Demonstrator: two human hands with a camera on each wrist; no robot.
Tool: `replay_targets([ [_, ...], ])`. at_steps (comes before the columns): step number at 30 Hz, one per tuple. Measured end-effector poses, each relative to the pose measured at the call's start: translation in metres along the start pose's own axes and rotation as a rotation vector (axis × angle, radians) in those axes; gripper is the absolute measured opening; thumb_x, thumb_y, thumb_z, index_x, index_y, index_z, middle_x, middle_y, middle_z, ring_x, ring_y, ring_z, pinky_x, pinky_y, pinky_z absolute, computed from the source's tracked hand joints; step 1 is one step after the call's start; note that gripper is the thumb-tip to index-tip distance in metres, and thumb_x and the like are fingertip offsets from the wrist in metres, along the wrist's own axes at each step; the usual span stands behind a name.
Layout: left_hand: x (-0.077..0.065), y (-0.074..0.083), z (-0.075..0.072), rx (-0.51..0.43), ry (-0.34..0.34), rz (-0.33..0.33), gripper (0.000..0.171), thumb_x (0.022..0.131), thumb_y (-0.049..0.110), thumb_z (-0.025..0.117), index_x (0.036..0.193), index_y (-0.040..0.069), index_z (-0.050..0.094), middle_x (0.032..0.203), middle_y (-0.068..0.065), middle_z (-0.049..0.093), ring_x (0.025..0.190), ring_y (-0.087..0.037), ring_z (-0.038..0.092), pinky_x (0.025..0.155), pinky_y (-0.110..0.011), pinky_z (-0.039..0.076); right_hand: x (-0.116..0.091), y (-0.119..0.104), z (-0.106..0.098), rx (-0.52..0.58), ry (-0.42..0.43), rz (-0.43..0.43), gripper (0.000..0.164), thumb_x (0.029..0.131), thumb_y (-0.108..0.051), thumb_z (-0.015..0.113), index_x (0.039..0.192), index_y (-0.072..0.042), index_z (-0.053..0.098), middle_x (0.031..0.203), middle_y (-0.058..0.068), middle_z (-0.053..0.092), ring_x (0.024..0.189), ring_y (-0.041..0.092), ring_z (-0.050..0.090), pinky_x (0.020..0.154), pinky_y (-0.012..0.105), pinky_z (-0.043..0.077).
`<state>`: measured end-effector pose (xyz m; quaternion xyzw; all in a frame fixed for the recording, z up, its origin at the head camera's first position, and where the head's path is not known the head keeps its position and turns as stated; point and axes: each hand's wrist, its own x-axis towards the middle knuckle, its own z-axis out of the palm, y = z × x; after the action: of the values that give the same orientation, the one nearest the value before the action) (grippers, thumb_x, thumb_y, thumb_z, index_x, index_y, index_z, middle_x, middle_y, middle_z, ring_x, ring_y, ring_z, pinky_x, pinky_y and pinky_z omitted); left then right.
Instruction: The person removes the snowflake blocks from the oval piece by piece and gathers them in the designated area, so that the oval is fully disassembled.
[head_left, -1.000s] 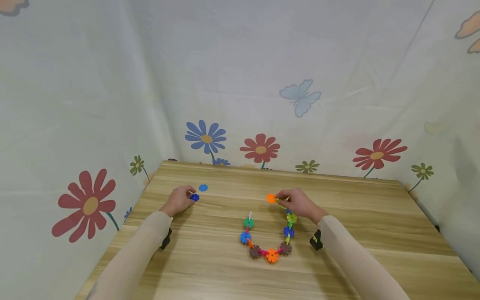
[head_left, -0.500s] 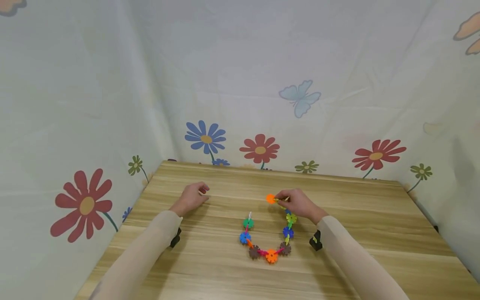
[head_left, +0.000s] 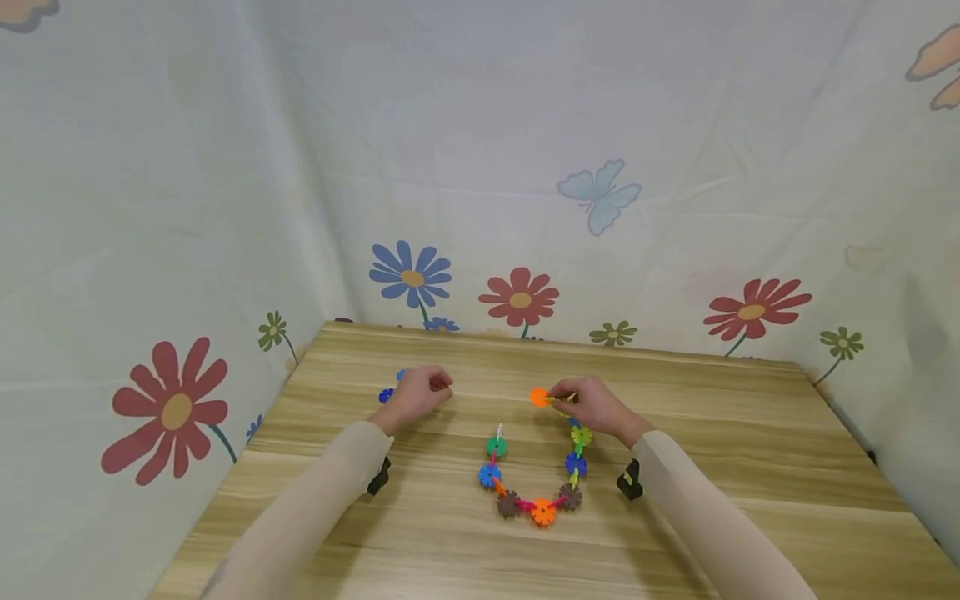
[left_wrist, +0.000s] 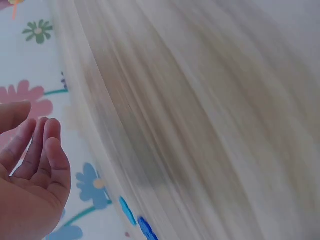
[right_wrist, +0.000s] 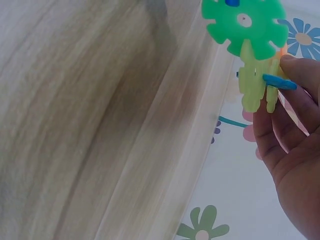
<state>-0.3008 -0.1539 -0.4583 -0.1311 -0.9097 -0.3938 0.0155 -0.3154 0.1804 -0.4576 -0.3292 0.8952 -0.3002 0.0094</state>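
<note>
A curved chain of notched plastic discs, with a green disc [head_left: 497,447] near its left end, lies on the wooden table [head_left: 420,533]. My right hand [head_left: 596,407] pinches a yellow disc near the chain's far right end, beside an orange disc [head_left: 539,397]. In the right wrist view, yellow-green discs [right_wrist: 251,80] and a light blue one [right_wrist: 279,81] sit at its fingertips. My left hand [head_left: 418,394] hovers left of the chain, fingers loosely bent around nothing. Partly behind it lie a dark blue disc [head_left: 386,395] and a light blue disc [head_left: 402,375].
A pale cloth [head_left: 465,125] printed with flowers and butterflies hangs behind the table and along its sides. The table's back edge runs just beyond both hands. Each wrist carries a small black camera.
From beside the dark blue disc, my left hand has moved right, leaving both loose blue discs on the table. The right hand keeps its hold on the chain in the same place.
</note>
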Motion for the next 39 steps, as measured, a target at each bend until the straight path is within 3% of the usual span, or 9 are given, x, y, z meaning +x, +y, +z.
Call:
replay_targets([
  [11, 0.010, 0.020, 0.031, -0.032, -0.023, -0.004, 0.013, 0.090, 0.012, 0.064, 0.099, 0.003, 0.067, 0.089, -0.001, 0.063, 0.083, -0.015, 0.058, 0.075, -0.033, 0.049, 0.001, -0.007, -0.002, 0.007, 0.005, -0.031, 0.013, 0.091, -0.013, 0.064, 0.103, -0.012, 0.070, 0.098, -0.001, 0.068, 0.086, 0.012, 0.062, 0.075, 0.032, 0.051],
  [27, 0.014, 0.051, 0.055, -0.135, -0.084, -0.013, 0.018, 0.093, 0.018, 0.061, 0.104, 0.006, 0.068, 0.091, -0.001, 0.065, 0.082, -0.016, 0.059, 0.074, -0.030, 0.050, 0.006, -0.006, 0.002, 0.017, 0.024, -0.055, 0.009, 0.089, -0.013, 0.067, 0.096, -0.013, 0.071, 0.094, -0.003, 0.068, 0.083, 0.010, 0.062, 0.074, 0.032, 0.052],
  [33, 0.017, 0.055, 0.063, -0.236, -0.124, -0.033, 0.018, 0.093, 0.016, 0.061, 0.105, 0.003, 0.065, 0.088, -0.004, 0.066, 0.081, -0.026, 0.065, 0.068, -0.029, 0.051, 0.007, -0.008, 0.002, 0.042, 0.020, -0.059, 0.007, 0.088, -0.011, 0.068, 0.094, -0.012, 0.071, 0.093, -0.002, 0.068, 0.083, 0.012, 0.062, 0.075, 0.035, 0.052],
  [39, 0.018, 0.061, 0.067, -0.311, -0.161, -0.029, 0.021, 0.094, 0.012, 0.059, 0.108, -0.003, 0.063, 0.092, -0.012, 0.068, 0.085, -0.032, 0.065, 0.075, -0.037, 0.053, 0.009, -0.009, 0.003, 0.026, 0.015, -0.073, 0.007, 0.088, -0.012, 0.068, 0.095, -0.012, 0.071, 0.093, -0.001, 0.068, 0.083, 0.012, 0.062, 0.076, 0.036, 0.052],
])
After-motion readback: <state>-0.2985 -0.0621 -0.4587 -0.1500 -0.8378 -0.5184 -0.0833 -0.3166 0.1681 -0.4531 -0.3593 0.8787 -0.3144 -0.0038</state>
